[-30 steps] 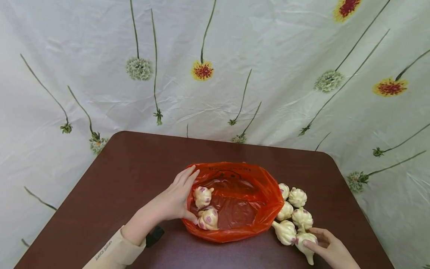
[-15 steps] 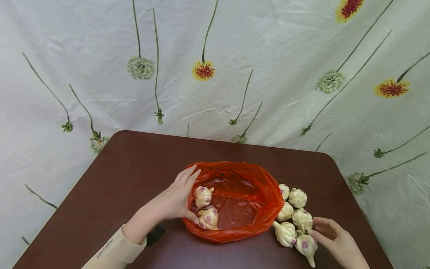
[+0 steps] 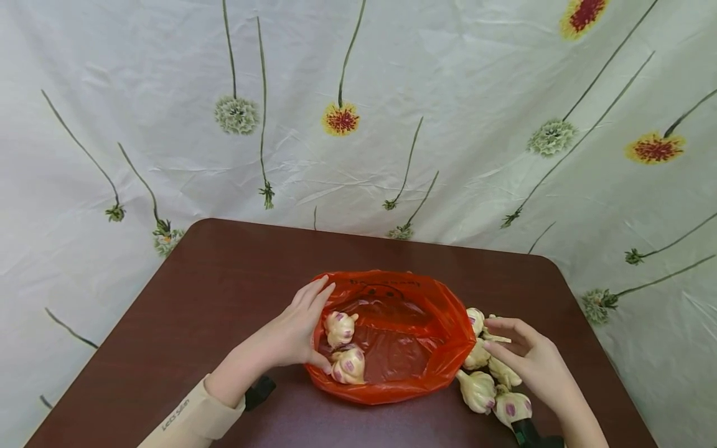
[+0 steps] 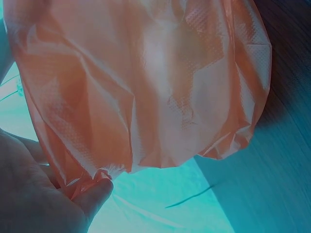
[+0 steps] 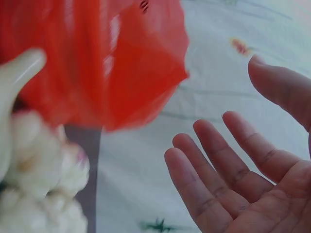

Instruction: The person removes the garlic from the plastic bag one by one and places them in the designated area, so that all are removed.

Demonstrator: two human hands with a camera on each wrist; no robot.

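My left hand (image 3: pixel 294 333) holds the left rim of an orange-red plastic bag (image 3: pixel 386 393), which stands with its mouth wide. In the left wrist view the thumb (image 4: pixel 97 194) presses the crumpled bag edge against the fingers. Two garlic bulbs (image 3: pixel 348 366) lie inside, at the bag's left. Several more garlic bulbs (image 3: pixel 478 392) cluster against its right side. Over the far part of this cluster hovers my right hand (image 3: pixel 532 358), partly hiding bulbs below. Its fingers (image 5: pixel 214 150) are extended and hold nothing in the right wrist view, with garlic bulbs (image 5: pixel 36 160) to the left.
Everything rests on a dark brown table (image 3: pixel 246 261) with rounded far corners. A pale cloth with printed flowers (image 3: pixel 340 119) hangs behind and beside it. Dark straps of the wrist cameras (image 3: pixel 260 392) show under the wrists.
My right hand has left the nearest garlic bulb on the right and moved away from me, up over the far bulbs. My left hand and the bag stay in place.
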